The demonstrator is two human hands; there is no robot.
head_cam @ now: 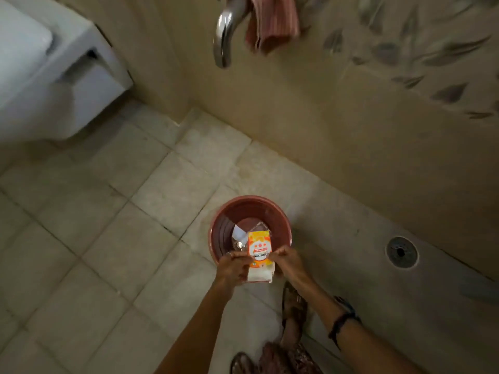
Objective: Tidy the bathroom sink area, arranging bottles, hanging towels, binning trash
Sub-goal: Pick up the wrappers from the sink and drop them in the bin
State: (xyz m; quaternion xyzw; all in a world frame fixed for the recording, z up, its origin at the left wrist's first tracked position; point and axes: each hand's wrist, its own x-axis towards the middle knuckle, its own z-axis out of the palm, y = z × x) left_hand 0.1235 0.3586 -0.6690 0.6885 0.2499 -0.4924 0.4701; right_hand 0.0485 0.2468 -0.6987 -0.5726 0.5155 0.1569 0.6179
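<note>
An orange and white carton [259,251] is held over the near rim of a round maroon bin [280,220] that stands on the tiled floor. My left hand [233,267] grips the carton's left side and my right hand [290,263] grips its right side. Inside the bin lie a white scrap of paper [239,233] and a clear plastic piece [259,227]. A striped reddish towel [272,21] hangs on the wall at the top, beside a chrome tap spout [224,36].
A white wall-hung toilet [54,76] fills the upper left. A round floor drain [401,251] sits to the right of the bin, near the beige wall. My sandalled feet [293,303] stand just below the bin. Pale floor tiles spread to the left.
</note>
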